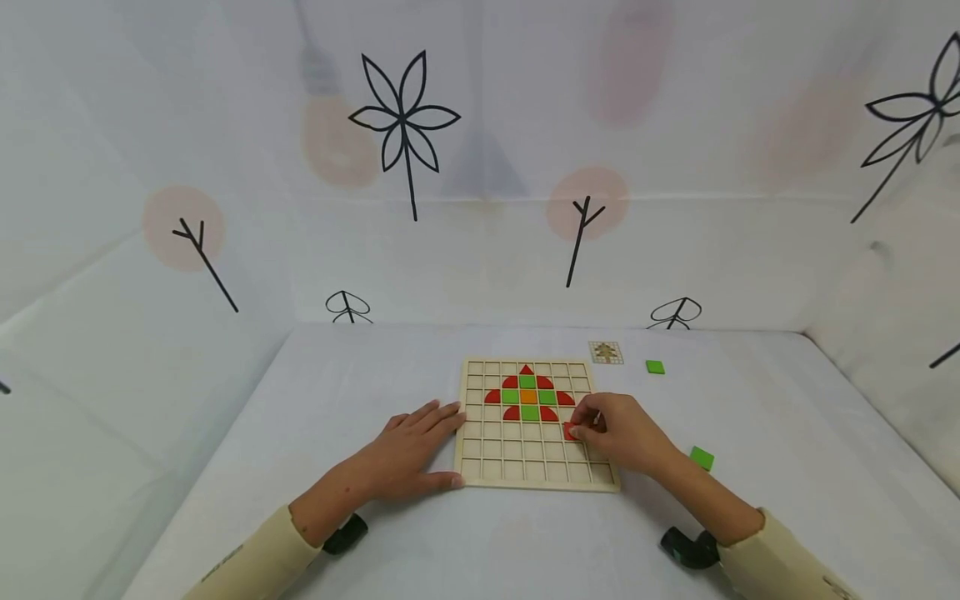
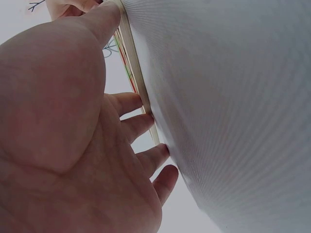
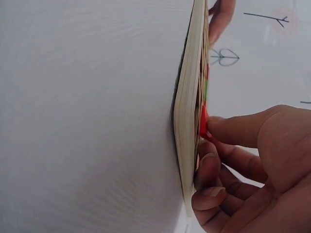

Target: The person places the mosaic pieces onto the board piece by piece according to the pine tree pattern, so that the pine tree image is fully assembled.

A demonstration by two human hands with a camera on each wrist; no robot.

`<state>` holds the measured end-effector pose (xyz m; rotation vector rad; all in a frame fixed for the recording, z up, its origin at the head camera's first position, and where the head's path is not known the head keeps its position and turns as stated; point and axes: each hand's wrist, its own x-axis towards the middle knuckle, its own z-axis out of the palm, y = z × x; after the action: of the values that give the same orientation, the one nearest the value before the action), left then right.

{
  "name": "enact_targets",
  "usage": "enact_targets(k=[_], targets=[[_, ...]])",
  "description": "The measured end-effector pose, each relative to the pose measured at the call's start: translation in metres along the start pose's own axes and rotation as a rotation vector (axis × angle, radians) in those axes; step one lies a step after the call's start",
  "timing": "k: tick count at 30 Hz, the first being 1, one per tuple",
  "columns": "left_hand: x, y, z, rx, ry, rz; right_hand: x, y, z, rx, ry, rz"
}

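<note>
No words, numbers or brands can be read. A small dark marking (image 1: 222, 563) runs along the left sleeve (image 1: 262, 554), and another marking (image 1: 840, 588) sits on the right sleeve (image 1: 780, 557); both are too small to tell whether they are lettering.

Gridded pale wooden board (image 1: 492, 451), red quarter-round pieces (image 1: 492, 397), green square tiles (image 1: 528, 382), one orange square tile (image 1: 528, 397); white fabric backdrop (image 1: 480, 275) has black plant doodles (image 1: 402, 118), pinkish blobs (image 1: 633, 67).
</note>
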<state>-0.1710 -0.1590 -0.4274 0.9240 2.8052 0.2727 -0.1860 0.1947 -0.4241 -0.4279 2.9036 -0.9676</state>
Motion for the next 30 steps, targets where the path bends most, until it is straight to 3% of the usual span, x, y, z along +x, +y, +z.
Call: enact_targets(k=[16,30], targets=[[-0.001,-0.002,0.001,0.004,0.000,-0.013,-0.002,-0.003,0.000,-0.023,-0.001,0.010],[0.000,0.000,0.000,-0.006,0.003,0.001,-0.021,0.009,-0.026,-0.049,0.042,-0.020]])
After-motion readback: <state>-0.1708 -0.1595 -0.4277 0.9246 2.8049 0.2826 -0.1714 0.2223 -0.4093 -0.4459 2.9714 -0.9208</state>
